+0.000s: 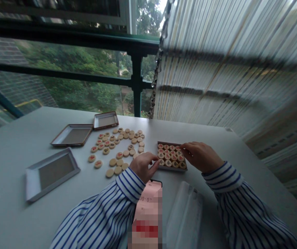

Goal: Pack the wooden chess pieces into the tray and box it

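The shallow rectangular box of round wooden pieces with red and black characters sits on the white table between both hands. The left hand, loosely curled, meets its near left side; the right hand bends over its right edge. Whether either grips a piece, I can't tell.

- Free: tabletop beyond the filled box; gap between loose discs and box.
- Blocked: near side by phone, plastic sleeve; left by trays.
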The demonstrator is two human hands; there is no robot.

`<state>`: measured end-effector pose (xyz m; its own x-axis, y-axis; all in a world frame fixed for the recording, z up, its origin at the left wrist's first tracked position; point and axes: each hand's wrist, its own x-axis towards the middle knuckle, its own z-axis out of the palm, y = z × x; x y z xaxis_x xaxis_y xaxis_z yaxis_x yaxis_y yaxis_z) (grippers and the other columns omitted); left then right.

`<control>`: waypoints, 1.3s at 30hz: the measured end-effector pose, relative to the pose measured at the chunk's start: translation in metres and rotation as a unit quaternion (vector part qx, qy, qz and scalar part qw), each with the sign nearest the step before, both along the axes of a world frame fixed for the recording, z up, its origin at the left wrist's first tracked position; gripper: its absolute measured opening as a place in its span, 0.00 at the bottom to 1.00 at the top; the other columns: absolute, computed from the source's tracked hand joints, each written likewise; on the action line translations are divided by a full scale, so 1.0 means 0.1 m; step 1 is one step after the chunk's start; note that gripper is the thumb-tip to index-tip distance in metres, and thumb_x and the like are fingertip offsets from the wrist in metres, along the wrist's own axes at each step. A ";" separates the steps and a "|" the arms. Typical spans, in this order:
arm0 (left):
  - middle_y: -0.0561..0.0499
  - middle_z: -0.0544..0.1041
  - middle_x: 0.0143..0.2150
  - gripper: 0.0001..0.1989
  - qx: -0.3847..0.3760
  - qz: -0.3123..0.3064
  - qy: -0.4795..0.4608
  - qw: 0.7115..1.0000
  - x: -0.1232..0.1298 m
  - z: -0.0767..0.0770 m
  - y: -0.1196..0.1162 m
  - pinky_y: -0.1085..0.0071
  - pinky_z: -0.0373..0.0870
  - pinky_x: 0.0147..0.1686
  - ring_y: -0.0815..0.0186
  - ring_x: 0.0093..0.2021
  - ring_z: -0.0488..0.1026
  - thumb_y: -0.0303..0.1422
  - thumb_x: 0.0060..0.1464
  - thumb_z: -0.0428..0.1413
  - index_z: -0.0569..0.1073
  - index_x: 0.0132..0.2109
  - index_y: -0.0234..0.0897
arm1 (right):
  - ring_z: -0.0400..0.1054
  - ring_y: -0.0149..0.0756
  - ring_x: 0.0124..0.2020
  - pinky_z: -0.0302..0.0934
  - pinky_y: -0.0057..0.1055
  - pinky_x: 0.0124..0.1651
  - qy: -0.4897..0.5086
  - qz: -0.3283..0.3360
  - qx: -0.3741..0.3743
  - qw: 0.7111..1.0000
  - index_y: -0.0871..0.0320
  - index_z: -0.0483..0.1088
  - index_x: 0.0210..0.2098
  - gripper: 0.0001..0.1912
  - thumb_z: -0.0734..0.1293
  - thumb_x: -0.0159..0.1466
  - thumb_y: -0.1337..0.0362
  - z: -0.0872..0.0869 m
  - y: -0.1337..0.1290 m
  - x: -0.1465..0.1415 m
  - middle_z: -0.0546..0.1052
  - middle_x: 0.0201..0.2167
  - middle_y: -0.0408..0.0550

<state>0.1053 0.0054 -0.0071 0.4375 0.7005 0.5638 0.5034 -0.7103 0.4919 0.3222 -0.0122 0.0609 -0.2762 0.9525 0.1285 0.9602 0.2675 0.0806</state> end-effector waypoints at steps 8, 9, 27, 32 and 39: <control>0.49 0.74 0.27 0.07 -0.004 -0.004 -0.012 1.000 0.00 0.04 -0.02 0.72 0.66 0.28 0.69 0.26 0.69 0.31 0.51 0.50 0.71 0.31 0.34 | 0.67 0.33 0.32 0.56 0.28 0.36 0.025 0.049 0.015 0.998 0.57 0.69 0.40 0.13 0.56 0.60 0.65 -0.04 -0.02 -0.10 0.75 0.33 0.48; 0.49 0.74 0.27 0.07 -0.004 -0.003 -0.013 1.000 0.00 0.04 -0.02 0.72 0.66 0.29 0.69 0.26 0.69 0.31 0.51 0.50 0.71 0.31 0.34 | 0.66 0.33 0.33 0.56 0.28 0.37 0.030 0.055 0.017 0.998 0.57 0.69 0.40 0.13 0.56 0.60 0.65 -0.05 -0.02 -0.11 0.75 0.34 0.48; 0.48 0.75 0.30 0.07 -0.020 -0.007 -0.061 0.998 -0.25 0.36 -0.04 0.72 0.69 0.31 0.69 0.28 0.71 0.31 0.49 0.51 0.72 0.35 0.34 | 0.66 0.34 0.35 0.58 0.31 0.39 0.094 0.122 0.068 0.986 0.58 0.68 0.38 0.11 0.56 0.61 0.66 -0.05 -0.11 -0.26 0.73 0.33 0.49; 0.49 0.75 0.31 0.07 0.004 0.036 -0.058 0.998 -0.58 0.48 0.08 0.72 0.69 0.30 0.69 0.28 0.72 0.31 0.48 0.52 0.72 0.35 0.34 | 0.66 0.35 0.34 0.60 0.31 0.37 0.127 0.125 0.070 0.982 0.57 0.68 0.37 0.11 0.56 0.62 0.64 -0.02 -0.12 -0.33 0.73 0.33 0.50; 0.49 0.76 0.31 0.09 0.032 0.139 -0.045 0.989 -1.19 0.45 0.32 0.73 0.69 0.29 0.69 0.28 0.72 0.33 0.48 0.52 0.73 0.35 0.34 | 0.65 0.35 0.35 0.60 0.32 0.37 0.151 0.135 0.068 0.977 0.58 0.68 0.40 0.12 0.56 0.62 0.65 0.02 -0.07 -0.54 0.73 0.33 0.51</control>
<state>-0.0140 0.0376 0.0380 0.1794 0.7488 0.6380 0.6400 -0.5814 0.5023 0.2678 -0.0189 0.0632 -0.4446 0.8187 0.3635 0.8417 0.5206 -0.1431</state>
